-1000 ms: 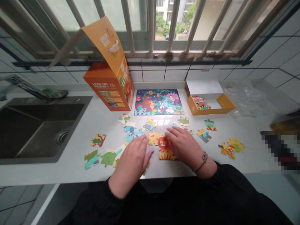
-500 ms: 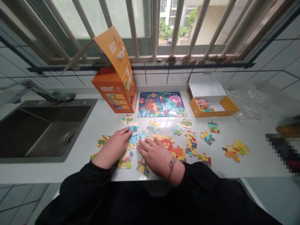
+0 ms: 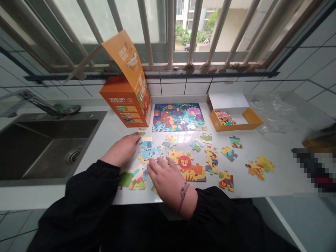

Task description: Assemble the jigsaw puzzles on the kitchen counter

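My left hand [image 3: 122, 149] reaches to the upper left of the loose pieces. Its fingers are closed at the left edge of a small green and cream puzzle piece [image 3: 141, 132]; the thumb is mostly hidden. My right hand [image 3: 168, 180] lies flat with its fingers a little apart, its fingertips at the lower edge of the joined blue elephant pieces [image 3: 151, 153]. A blue and cream piece [image 3: 147, 142] sits directly above the elephant. To the right of my right hand are the joined lion pieces [image 3: 193, 168]. Green and yellow pieces [image 3: 138, 177] lie between my forearms.
Several loose puzzle pieces [image 3: 212, 159] spread across the right of the white counter. Behind stand a finished dark-blue puzzle [image 3: 180, 117], an orange puzzle box [image 3: 126, 105] with its lid up, and an open yellow box [image 3: 238, 122]. A sink [image 3: 52, 147] is on the left, clear plastic wrap [image 3: 273, 112] on the right.
My left hand has left the blue piece above the elephant and moved up and left to the green and cream piece. My right hand stays by the elephant. The view has shifted slightly.
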A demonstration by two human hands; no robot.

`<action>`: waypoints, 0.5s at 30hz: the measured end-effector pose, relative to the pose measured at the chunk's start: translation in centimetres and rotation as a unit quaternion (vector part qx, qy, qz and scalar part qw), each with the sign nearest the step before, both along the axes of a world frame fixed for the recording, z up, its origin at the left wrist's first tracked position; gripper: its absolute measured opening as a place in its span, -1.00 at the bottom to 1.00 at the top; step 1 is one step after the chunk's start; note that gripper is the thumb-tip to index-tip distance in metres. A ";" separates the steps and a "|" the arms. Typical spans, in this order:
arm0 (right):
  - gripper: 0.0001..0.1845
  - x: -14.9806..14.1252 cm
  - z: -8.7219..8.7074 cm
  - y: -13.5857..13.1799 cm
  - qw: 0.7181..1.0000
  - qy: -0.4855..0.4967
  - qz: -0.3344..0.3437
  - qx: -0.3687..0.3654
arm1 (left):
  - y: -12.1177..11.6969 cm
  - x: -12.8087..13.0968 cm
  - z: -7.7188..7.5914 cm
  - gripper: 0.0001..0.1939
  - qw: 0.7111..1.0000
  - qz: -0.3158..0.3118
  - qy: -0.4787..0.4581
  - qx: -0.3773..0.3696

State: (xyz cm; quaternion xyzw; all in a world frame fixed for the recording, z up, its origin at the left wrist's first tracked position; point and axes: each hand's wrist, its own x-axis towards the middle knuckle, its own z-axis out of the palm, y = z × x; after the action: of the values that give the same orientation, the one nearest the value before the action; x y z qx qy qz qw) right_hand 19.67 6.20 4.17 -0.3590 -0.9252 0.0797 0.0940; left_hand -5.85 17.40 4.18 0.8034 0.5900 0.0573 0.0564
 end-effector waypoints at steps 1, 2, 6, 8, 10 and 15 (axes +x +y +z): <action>-0.53 0.5 0.1 -0.5 1.000 0.010 0.007 0.001 | 0.2 -0.5 0.0 -0.46 1.000 0.004 0.005 -0.003; -0.57 1.2 0.1 -1.0 1.000 0.021 0.012 0.001 | 0.3 -1.1 0.1 -0.47 1.000 0.008 0.009 -0.003; -0.71 5.6 -0.1 -3.0 0.998 0.063 -0.006 0.007 | -1.0 -2.4 0.7 -0.48 0.999 0.037 0.018 0.020; -0.72 8.7 -0.4 -3.8 0.995 0.091 -0.040 0.023 | -3.0 -2.2 1.0 -0.47 0.998 0.049 0.020 0.041; -0.68 12.1 -0.9 -4.4 0.990 0.112 -0.073 0.041 | -5.9 -1.6 1.3 -0.50 0.996 0.050 0.018 0.075; -0.67 20.1 -3.1 -5.9 0.968 0.141 -0.177 0.106 | -14.8 0.0 0.7 -0.65 0.983 0.072 -0.049 0.161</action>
State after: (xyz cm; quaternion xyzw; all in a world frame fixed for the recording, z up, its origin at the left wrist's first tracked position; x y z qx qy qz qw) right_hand 39.78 0.35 1.10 -0.4902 -0.8275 0.0134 0.2735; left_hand -5.84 2.57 4.86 0.7534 0.6263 0.1942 -0.0491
